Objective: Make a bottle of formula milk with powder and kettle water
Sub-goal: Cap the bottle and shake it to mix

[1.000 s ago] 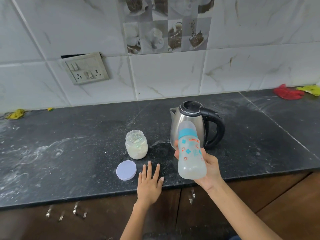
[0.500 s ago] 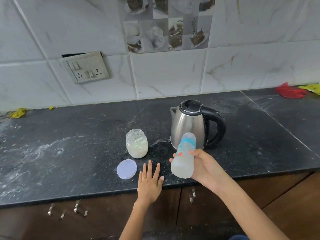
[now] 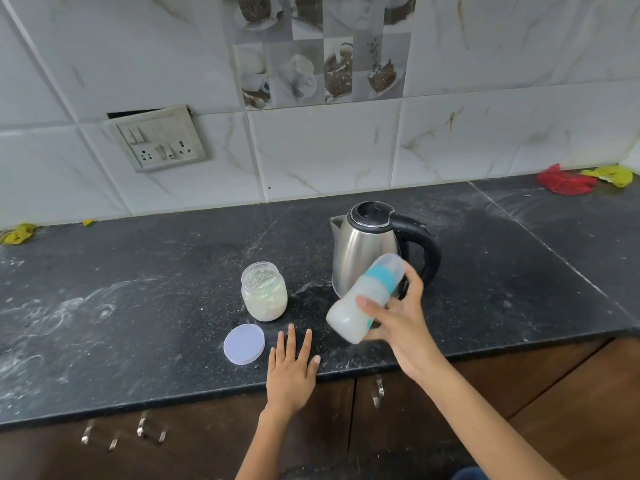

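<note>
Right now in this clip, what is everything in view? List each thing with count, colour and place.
clear plastic baby bottle with teal collar: one, holding cloudy white liquid, tilted in the air in front of the kettle
stainless steel electric kettle with black handle: one, upright, mid-counter
clear glass jar of white powder: one, open, left of the kettle
round pale lilac jar lid: one, flat near the counter edge, in front of the jar
black stone counter: one, dusted white
grey wall switchboard: one, on the tiles, left
red cloth: one, far right
yellow cloth: one, beside the red
left hand: flat on the counter edge
right hand: grips the bottle
</note>
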{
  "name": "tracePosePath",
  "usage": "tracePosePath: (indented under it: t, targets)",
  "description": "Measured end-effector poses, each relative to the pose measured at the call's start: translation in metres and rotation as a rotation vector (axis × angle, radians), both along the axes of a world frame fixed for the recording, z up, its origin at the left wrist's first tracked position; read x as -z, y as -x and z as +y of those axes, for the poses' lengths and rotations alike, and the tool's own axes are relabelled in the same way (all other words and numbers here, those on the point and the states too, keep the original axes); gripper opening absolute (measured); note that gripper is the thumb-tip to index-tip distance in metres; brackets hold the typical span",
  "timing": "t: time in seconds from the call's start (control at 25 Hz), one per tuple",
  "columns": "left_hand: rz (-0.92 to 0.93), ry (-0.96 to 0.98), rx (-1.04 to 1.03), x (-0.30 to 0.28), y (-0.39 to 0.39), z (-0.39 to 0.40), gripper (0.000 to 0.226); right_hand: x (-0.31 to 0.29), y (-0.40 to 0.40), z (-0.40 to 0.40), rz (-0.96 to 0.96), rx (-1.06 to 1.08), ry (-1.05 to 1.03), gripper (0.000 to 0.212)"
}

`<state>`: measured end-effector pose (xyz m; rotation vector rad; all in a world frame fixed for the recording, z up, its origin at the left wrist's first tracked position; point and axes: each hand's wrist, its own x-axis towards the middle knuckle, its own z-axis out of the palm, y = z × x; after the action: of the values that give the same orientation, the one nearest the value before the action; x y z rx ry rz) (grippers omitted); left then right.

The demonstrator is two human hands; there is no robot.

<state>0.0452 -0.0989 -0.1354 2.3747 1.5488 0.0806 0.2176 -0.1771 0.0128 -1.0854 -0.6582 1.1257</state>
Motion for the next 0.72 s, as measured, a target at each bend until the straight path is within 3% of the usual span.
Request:
tracePosePath:
  t: [0.08,0.24,0.4,0.56,0.72]
  targets:
    - [-0.003,-0.007,-0.007,0.001,-0.001,0.000,0.117,-0.003,-0.002,0.005,0.071,0.086,-0.014,0.090]
    - [0.001,0.008,-0.001,-0.004,-0.001,-0.002,0.092,0.005,0.020,-0.004,-0.100,-0.195,0.043,0.095]
    - [-0.009,-0.003,-0.010,-0.001,-0.002,-0.002,0.100,-0.001,0.001,0.010,0.169,0.043,-0.015,0.096]
    - [0.023,0.011,0.002,-0.002,-0.001,-0.001,0.071,0.007,0.021,-0.007,-0.013,-0.183,0.054,0.093]
    - [-0.006,-0.016,-0.017,0.001,-0.002,0.000,0.106,-0.002,-0.010,0.011,0.239,0.066,-0.027,0.089]
